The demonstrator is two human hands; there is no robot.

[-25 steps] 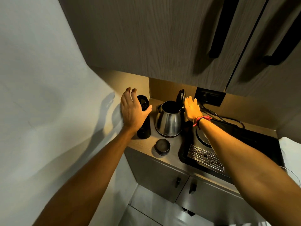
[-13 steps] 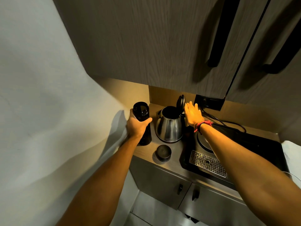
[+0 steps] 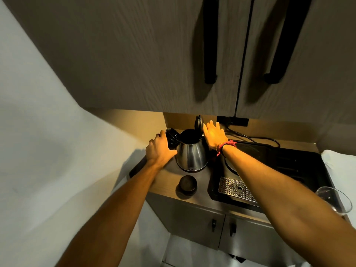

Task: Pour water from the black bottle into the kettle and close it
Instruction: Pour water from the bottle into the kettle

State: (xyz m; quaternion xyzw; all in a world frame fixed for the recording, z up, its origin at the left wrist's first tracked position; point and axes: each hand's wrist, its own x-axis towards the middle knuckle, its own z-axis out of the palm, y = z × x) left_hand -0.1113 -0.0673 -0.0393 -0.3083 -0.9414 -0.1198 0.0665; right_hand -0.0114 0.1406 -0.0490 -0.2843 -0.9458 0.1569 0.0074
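Observation:
My left hand (image 3: 159, 149) is wrapped around the black bottle (image 3: 172, 137), which is tilted with its open mouth leaning toward the rim of the steel kettle (image 3: 191, 154). The bottle's body is mostly hidden by my hand. The kettle stands on the counter with its black lid (image 3: 199, 123) flipped upright. My right hand (image 3: 214, 134) rests flat, fingers spread, against the kettle's right side by the lid and handle, holding nothing. The bottle's round black cap (image 3: 187, 185) lies on the counter in front of the kettle.
A black tray with a perforated metal drip grate (image 3: 238, 189) sits right of the kettle. A clear glass (image 3: 334, 200) stands at the right edge. A cable (image 3: 250, 138) runs from a wall socket. Overhead cabinets with long black handles (image 3: 210, 41) hang close above the wooden counter (image 3: 165, 182).
My left hand closed on the black bottle, lifted it and tipped it toward the kettle's opening. My right hand stayed beside the open lid.

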